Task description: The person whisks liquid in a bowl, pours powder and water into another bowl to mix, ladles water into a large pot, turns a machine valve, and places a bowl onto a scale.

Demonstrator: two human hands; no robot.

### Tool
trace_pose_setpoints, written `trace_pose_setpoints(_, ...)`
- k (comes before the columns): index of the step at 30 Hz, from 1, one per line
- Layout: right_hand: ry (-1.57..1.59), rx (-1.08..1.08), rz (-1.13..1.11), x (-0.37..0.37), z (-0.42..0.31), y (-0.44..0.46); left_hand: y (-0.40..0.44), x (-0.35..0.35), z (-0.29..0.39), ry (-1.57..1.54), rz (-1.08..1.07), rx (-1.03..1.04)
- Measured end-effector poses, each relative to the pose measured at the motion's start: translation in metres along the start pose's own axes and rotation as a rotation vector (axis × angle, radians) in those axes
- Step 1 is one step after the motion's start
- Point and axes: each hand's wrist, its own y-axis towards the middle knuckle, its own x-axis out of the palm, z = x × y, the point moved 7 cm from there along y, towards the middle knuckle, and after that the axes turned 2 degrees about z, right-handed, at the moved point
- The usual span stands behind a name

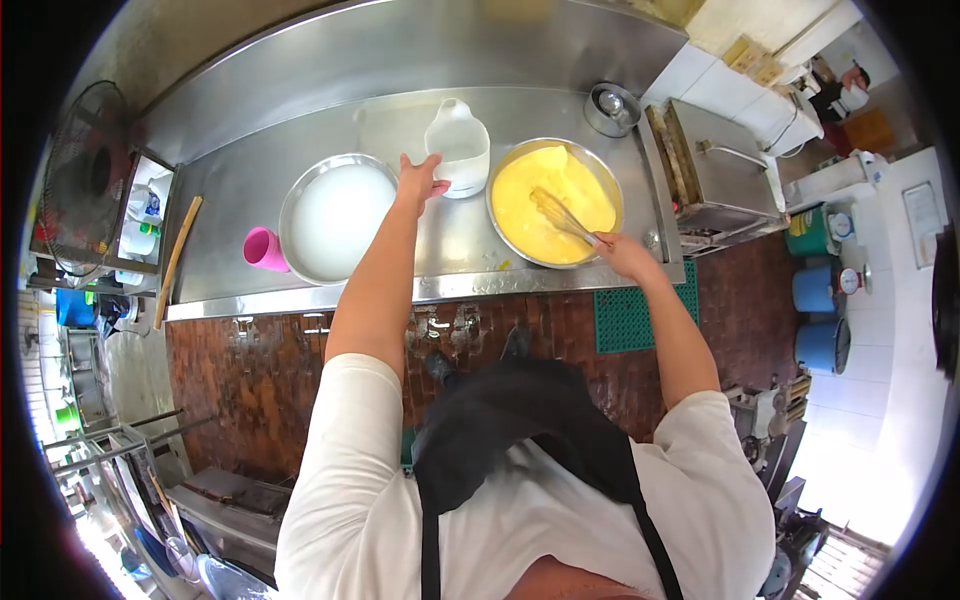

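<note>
Fingers of my left hand [421,184] are spread against the near left side of a translucent plastic jug [462,150], which stands on the steel counter. My right hand [625,256] is closed on the handle of a whisk [562,216]. The whisk's wires rest in a yellow mixture [535,187] inside a round metal bowl [508,243]. Left of the jug, a wide metal bowl [287,222] holds a whitish content [340,215]. A pink cup [263,249] lies tilted beside that bowl.
A small metal container [612,108] stands at the counter's back right. A wooden stick [178,262] leans at the left edge. A fan [85,180] is at far left, blue bins [818,290] at right. Another person [850,95] is at the upper right, far off.
</note>
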Motion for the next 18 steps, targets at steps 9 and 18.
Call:
trace_pose_setpoints(9,0.345,0.358,-0.309,-0.033,-0.009,-0.018,-0.031,-0.015,0.006,0.67,0.211,0.507)
trace_pose_setpoints(18,0.149,-0.023,0.054,0.006,0.019,-0.023,-0.098,-0.087,-0.041,1.553,0.215,0.48)
